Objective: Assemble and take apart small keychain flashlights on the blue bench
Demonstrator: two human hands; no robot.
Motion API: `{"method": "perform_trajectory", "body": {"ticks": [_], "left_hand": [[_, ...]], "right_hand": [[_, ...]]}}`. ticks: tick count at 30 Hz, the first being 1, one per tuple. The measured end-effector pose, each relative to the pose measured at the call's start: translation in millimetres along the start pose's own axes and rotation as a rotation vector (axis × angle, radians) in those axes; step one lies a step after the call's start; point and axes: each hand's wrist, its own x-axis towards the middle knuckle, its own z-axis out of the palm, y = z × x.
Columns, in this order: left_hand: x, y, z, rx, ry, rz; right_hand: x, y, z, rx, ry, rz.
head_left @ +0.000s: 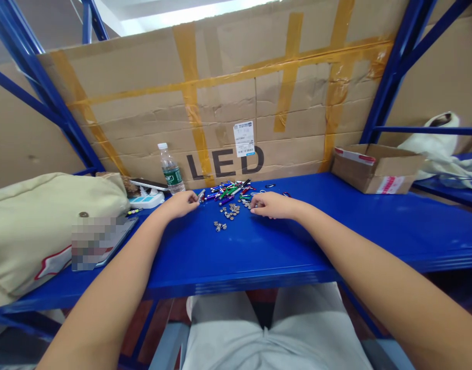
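Note:
My left hand (184, 203) is closed, with a small silver tube (201, 195) pinched at its fingertips. Beside it lies a pile of slim metal tubes (230, 191) in blue, green, red, silver and black. My right hand (273, 205) has its fingertips pressed together low over small round silver discs (246, 204) that look like button cells. Whether it grips one of them is too small to tell. More discs (231, 210) lie between the hands, and a little cluster of shiny metal pieces (220, 226) sits closer to me.
A water bottle (172, 172) stands behind my left hand, near a white power strip (146, 199). At left are a cream bag (54, 210) and a flat, partly blurred device (118, 241). An open cardboard box (374, 172) is at right; taped cardboard (151, 118) walls the back.

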Motion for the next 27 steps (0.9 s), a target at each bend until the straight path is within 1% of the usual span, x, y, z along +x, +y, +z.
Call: {"method": "perform_trajectory", "body": {"ticks": [2, 4, 7, 9, 10, 13, 18, 20, 22, 24, 27], "left_hand": [[-2.8, 11.1, 1.5, -0.183, 0.037, 0.116], [-6.3, 23.9, 3.8, -0.265, 0.047, 0.209], [-10.6, 41.0, 7.5, -0.171, 0.027, 0.319], [-11.8, 47.5, 9.2, -0.094, -0.005, 0.354], [-12.0, 48.9, 9.8, -0.068, -0.018, 0.359], [-11.5, 47.9, 11.1, -0.033, -0.037, 0.36], [-10.8, 43.9, 13.1, -0.049, -0.087, 0.356], [-11.0, 44.0, 13.8, -0.056, -0.097, 0.368], [-11.6, 44.8, 14.4, -0.054, -0.091, 0.385], [-12.4, 46.1, 15.0, -0.049, -0.08, 0.407], [-13.6, 49.3, 16.1, -0.055, -0.068, 0.452]], "right_hand": [[3.7, 1.7, 3.7, -0.055, 0.094, -0.061], [7.1, 0.9, 9.9, -0.109, 0.153, -0.122], [12.2, -2.8, 22.3, -0.215, 0.215, -0.277], [15.4, -4.7, 30.1, -0.29, 0.227, -0.366], [16.8, -5.1, 33.1, -0.319, 0.22, -0.386], [19.6, -4.1, 35.7, -0.364, 0.182, -0.399], [18.4, -0.4, 24.1, -0.318, 0.147, -0.442], [16.4, -0.7, 19.6, -0.29, 0.127, -0.408], [14.0, -2.9, 17.5, -0.238, 0.107, -0.342], [12.0, -6.9, 18.2, -0.126, 0.134, -0.276], [10.5, -15.0, 22.0, 0.122, 0.25, -0.256]]}}
